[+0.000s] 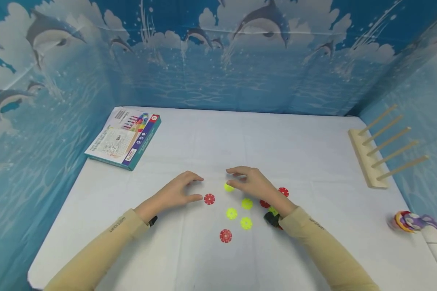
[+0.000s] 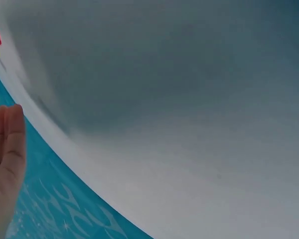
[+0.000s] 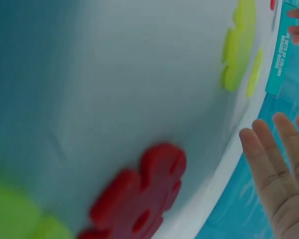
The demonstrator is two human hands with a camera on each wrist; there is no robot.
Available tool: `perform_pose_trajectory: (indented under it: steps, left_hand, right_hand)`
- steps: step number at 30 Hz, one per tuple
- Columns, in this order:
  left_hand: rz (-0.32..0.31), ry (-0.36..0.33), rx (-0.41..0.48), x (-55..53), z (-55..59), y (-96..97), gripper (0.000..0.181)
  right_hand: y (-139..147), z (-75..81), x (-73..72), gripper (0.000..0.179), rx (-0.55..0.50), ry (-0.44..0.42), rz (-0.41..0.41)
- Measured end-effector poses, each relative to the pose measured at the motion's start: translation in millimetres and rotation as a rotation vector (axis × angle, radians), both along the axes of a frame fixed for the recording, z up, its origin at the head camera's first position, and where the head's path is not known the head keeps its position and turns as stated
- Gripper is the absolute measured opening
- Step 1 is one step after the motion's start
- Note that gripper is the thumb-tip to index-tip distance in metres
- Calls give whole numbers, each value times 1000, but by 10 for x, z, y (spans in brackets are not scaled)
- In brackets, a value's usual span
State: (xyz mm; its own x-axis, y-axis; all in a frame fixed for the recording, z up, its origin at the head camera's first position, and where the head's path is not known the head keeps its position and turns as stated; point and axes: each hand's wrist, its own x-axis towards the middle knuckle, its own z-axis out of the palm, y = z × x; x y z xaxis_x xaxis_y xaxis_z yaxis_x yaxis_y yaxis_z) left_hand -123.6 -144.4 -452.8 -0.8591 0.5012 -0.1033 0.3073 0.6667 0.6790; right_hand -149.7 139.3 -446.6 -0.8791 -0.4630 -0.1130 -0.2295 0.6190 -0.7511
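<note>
My left hand [image 1: 175,192] hovers over the white table with fingers spread from the thumb and nothing in its grasp. Just right of its thumb tip lies a red notched disc [image 1: 209,199]. My right hand [image 1: 253,182] faces it from the other side, its fingers relaxed and holding nothing. Under its thumb sits a yellow-green notched disc [image 1: 228,187], partly covered. Several more discs lie flat around here, among them a yellow-green disc [image 1: 247,203] and a lower red disc [image 1: 225,236]. In the right wrist view a red disc [image 3: 139,199] shows close up, below the right hand's straight fingers [image 3: 276,149].
A flat printed box [image 1: 113,141] lies at the back left of the table. On the right stands a wooden base [image 1: 368,161] with several upright pegs. Near the right edge is a small purple and multicoloured toy [image 1: 409,221]. Dolphin-print curtains [image 1: 218,76] surround the table.
</note>
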Motion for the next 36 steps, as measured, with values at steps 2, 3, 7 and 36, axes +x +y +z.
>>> perform_pose_trajectory:
  steps: [2, 3, 7, 36]
  left_hand:
    - [-30, 6, -19, -4, -22, 44, 50]
    - [-42, 7, -29, -10, -33, 66, 49]
    - [-72, -1, -46, -39, -58, 140, 46]
    - [-79, -48, -134, -20, -116, 390, 29]
  right_hand:
    - [-25, -6, -9, 45, 13, -13, 3]
    - [-37, -5, -16, 44, 22, -17, 3]
    - [-75, 18, -56, 40, 77, -25, 25]
    - [-281, -41, -166, 32, 258, -107, 84]
